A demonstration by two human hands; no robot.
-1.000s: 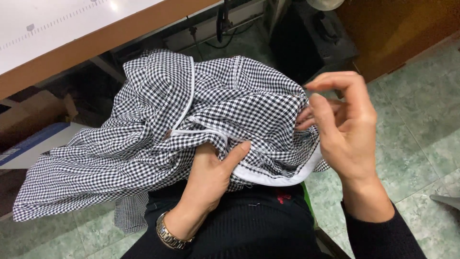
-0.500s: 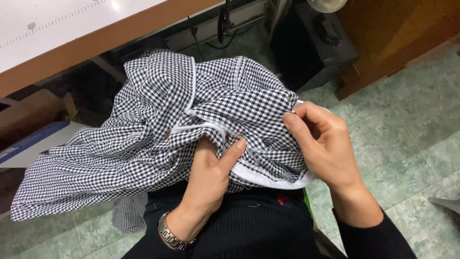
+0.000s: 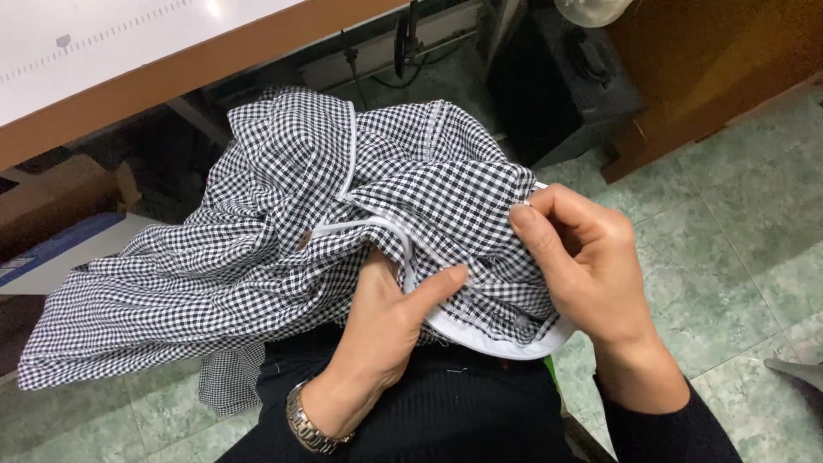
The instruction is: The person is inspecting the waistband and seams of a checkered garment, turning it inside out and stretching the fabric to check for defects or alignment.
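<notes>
A black-and-white checked garment (image 3: 257,257) with white piping lies bunched over my lap. My left hand (image 3: 386,330), with a metal watch at the wrist, grips a fold of the cloth from below, thumb resting on top. My right hand (image 3: 583,266) pinches the fabric's edge near a curved white trim (image 3: 489,339). Both hands sit close together on the right part of the garment. My fingertips are partly buried in the folds.
A wooden-edged white table (image 3: 197,64) runs along the top left. Under it are cables and a dark machine base (image 3: 557,77). A brown wooden panel (image 3: 711,77) stands at the top right. Green tiled floor (image 3: 737,257) lies to the right.
My right hand has come down from a raised position and closed on the fabric edge. My left hand keeps its grip, and the garment has barely shifted.
</notes>
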